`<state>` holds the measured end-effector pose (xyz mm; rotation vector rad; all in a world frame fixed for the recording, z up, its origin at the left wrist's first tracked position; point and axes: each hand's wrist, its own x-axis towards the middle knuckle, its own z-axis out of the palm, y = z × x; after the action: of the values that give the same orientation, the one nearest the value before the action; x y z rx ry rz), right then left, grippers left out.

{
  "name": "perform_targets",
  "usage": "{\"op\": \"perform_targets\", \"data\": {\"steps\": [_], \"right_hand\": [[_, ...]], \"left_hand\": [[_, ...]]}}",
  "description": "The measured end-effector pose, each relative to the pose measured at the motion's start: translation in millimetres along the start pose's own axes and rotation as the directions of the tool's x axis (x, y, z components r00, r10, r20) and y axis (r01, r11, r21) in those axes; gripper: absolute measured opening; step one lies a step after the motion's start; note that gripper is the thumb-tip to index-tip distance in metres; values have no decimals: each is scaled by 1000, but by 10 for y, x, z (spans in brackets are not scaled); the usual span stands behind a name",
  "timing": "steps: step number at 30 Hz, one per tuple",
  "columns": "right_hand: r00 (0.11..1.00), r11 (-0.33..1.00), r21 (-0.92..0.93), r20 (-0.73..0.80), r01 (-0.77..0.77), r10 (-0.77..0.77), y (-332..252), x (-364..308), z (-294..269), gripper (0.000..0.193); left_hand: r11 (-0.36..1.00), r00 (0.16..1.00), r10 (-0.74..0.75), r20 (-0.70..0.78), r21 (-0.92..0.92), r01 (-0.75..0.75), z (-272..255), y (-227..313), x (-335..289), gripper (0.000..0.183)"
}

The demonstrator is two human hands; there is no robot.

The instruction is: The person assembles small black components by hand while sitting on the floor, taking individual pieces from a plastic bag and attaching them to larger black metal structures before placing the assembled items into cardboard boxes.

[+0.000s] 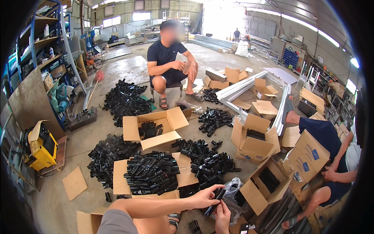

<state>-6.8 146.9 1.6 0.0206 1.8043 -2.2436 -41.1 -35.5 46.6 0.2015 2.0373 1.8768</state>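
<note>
Between my two hands is a black glossy tube-like part (210, 209), held at a slant. My left hand (203, 198) reaches across from the left and closes its thumb and fingers around the part's upper end. From below, my right hand (223, 217) grips its side with the thumb and fingertips. Just left of them, an open cardboard box (119, 177) is heaped with similar black parts (152, 171). A loose pile of black parts (208, 162) lies beyond my hands. Clear plastic wrap (233, 190) bunches up close to my right hand.
Another open box (132, 126) holds a few black parts. More piles (126, 103) lie farther left. Open boxes (253, 191) stand at right, beside a seated co-worker's legs (319, 199). A person (167, 58) sits opposite on a stool. White metal frames (237, 91) and a yellow machine (41, 148) flank the area.
</note>
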Motion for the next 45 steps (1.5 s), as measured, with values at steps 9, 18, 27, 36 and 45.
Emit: {"op": "perform_targets", "data": {"steps": [9, 18, 27, 36, 45], "right_hand": [[999, 996, 81, -17, 31, -30, -110, -51, 113, 36], [995, 997, 55, 80, -61, 57, 70, -38, 37, 48], [993, 998, 46, -106, -47, 52, 260, -11, 114, 37], [997, 997, 60, -61, -47, 51, 359, -30, 112, 29], [991, 996, -75, -128, 39, -49, 179, -3, 107, 26]], "left_hand": [[983, 995, 11, -103, 181, 8, -62, 34, 7, 74], [964, 976, -148, -160, 199, 179, -74, -141, 70, 39], [983, 944, -175, -279, 11, 186, -70, -407, 156, 49], [967, 940, -254, -226, -26, 255, 75, -381, 156, 55], [974, 972, -192, -138, 96, 206, 40, -148, 41, 43]]}}
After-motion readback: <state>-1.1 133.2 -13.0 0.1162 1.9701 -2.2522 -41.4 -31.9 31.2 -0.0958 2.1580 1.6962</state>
